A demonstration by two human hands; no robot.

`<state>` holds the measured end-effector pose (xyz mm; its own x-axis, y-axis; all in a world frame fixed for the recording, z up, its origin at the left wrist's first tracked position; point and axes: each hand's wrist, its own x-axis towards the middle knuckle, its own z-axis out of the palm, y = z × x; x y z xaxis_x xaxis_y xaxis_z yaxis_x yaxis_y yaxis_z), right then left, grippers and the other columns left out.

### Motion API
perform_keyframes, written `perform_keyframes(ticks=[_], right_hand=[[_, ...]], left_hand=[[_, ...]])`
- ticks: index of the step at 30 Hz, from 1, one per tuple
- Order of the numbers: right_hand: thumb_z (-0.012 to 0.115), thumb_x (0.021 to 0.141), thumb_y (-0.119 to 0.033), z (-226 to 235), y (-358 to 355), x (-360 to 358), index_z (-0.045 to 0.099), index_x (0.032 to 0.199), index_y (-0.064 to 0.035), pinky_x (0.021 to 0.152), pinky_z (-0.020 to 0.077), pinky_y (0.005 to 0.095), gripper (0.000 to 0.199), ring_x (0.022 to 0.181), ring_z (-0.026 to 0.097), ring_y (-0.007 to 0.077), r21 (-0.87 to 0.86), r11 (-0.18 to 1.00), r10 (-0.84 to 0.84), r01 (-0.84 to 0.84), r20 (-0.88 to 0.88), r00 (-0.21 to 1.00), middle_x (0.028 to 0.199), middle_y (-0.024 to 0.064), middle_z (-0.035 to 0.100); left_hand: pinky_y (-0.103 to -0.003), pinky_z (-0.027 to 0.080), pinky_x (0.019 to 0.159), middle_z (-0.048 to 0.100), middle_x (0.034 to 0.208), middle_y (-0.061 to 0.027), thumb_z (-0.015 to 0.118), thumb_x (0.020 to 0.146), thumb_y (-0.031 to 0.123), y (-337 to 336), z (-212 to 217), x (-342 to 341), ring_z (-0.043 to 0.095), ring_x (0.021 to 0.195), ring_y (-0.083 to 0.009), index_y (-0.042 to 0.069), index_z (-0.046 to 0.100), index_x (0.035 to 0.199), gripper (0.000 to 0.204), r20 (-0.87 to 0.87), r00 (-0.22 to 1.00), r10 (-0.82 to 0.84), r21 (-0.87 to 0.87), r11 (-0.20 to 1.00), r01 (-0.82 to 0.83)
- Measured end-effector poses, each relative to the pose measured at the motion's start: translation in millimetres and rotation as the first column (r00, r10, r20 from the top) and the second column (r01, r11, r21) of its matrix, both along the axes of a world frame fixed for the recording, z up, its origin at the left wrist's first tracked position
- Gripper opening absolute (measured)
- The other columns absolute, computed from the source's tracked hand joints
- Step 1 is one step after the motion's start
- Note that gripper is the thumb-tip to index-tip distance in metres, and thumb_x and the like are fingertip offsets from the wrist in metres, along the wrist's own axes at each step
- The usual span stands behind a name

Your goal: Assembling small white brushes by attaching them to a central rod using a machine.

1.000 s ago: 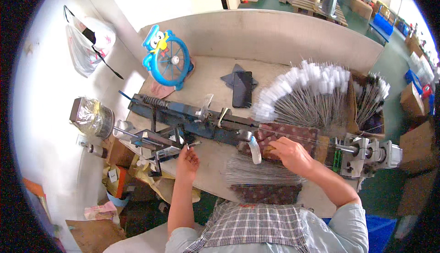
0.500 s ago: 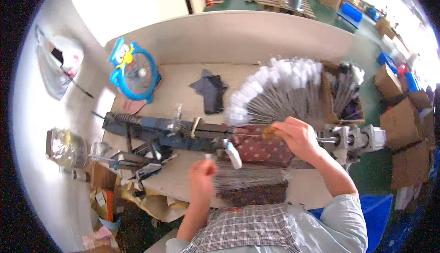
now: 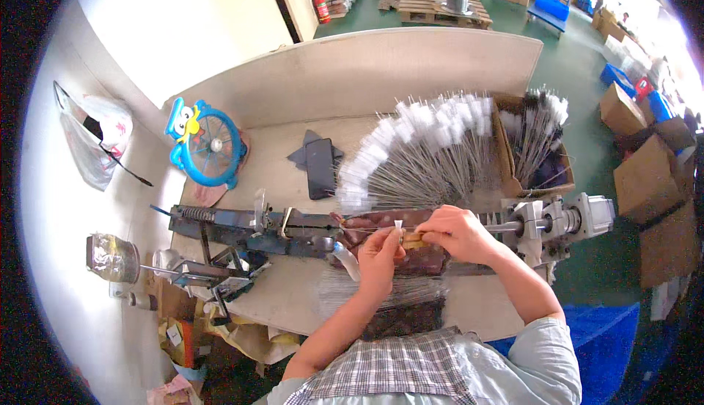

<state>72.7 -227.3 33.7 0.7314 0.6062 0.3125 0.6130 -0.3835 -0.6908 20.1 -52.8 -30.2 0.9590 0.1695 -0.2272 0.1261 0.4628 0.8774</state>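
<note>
Left hand (image 3: 380,260): fingertips pinching a small white piece (image 3: 398,224). Right hand (image 3: 460,236), just beside: fingers closed on a tan piece (image 3: 414,239). Both pieces lie above a brown cloth (image 3: 431,261) on the tabletop (image 3: 477,301). Wires (image 3: 343,287) lie nearer the body; white-tipped brushes (image 3: 433,152) fan out beyond.

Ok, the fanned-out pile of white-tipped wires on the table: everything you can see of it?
The pile is a dense spread of thin, grey, metallic-looking stems with white heads. It lies on the table, heads fanned left and away from the person, stems converging nearer. A cardboard box stands just right; contact unclear.
</note>
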Motion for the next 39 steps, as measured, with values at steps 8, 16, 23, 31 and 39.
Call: perform_keyframes(ticks=[8, 16, 23, 31, 39], right_hand=[[0.060, 0.076, -0.018, 6.4, 55.4, 11.0, 0.062, 0.075, -0.0077, 0.064, 0.0473, 0.0378, 0.010, 0.074, 0.056, 0.0241, -0.007, 0.982, -0.168, 0.188, 0.422, 0.891, 0.071, 0.0041, 0.057], [0.058, 0.080, -0.024, -0.4, 81.1, 12.5, 0.066, 0.081, -0.0071, 0.067, 0.0477, 0.0382, 0.018, 0.077, 0.059, 0.0275, -0.142, 0.986, -0.058, 0.083, 0.170, 0.984, 0.075, 0.0080, 0.062], [0.058, 0.080, -0.025, -1.8, 85.7, 16.4, 0.067, 0.089, -0.0050, 0.072, 0.0480, 0.0366, 0.023, 0.081, 0.061, 0.0290, -0.132, 0.990, -0.076, 0.051, -0.195, 0.978, 0.083, 0.0125, 0.065], [0.069, 0.066, -0.026, -5.4, 114.2, -12.4, 0.065, 0.093, -0.0072, 0.075, 0.0430, 0.0354, 0.033, 0.084, 0.057, 0.0225, -0.070, 0.958, -0.234, 0.277, 0.368, 0.900, 0.085, 0.0037, 0.062], [0.070, 0.065, -0.022, -10.8, 95.8, -9.8, 0.067, 0.090, -0.0150, 0.079, 0.0413, 0.0352, 0.026, 0.088, 0.056, 0.0195, 0.095, 0.970, -0.244, 0.225, 0.423, 0.873, 0.086, -0.0010, 0.061]], left_hand=[[-0.022, 0.043, 0.051, 0.059, 0.076, -0.0037, 0.058, 0.088, 0.015, 30.0, 17.6, -11.0, 0.051, 0.056, -0.0088, 0.003, 0.058, 0.091, 0.012, -0.092, 0.968, 0.234, -0.066, 0.969, -0.240], [-0.024, 0.046, 0.052, 0.060, 0.071, -0.0050, 0.057, 0.089, 0.020, 38.4, 9.8, -12.4, 0.054, 0.055, -0.0117, 0.004, 0.058, 0.085, 0.017, -0.044, 0.987, 0.152, -0.094, 0.983, -0.155], [-0.030, 0.047, 0.074, 0.061, 0.080, -0.0078, 0.043, 0.095, 0.035, 45.7, 21.9, -7.9, 0.059, 0.075, -0.0170, 0.001, 0.055, 0.093, 0.036, -0.123, 0.992, 0.022, -0.205, 0.978, -0.047], [-0.030, 0.044, 0.081, 0.058, 0.093, -0.0047, 0.042, 0.095, 0.033, 38.2, 14.2, -5.8, 0.056, 0.087, -0.0145, 0.006, 0.051, 0.102, 0.029, -0.056, 0.979, 0.195, -0.411, 0.889, -0.200], [-0.027, 0.047, 0.076, 0.058, 0.095, -0.0061, 0.050, 0.090, 0.011, 30.9, 7.1, -5.7, 0.057, 0.085, -0.0133, 0.002, 0.054, 0.095, 0.011, -0.060, 0.961, 0.269, -0.403, 0.874, -0.270]])
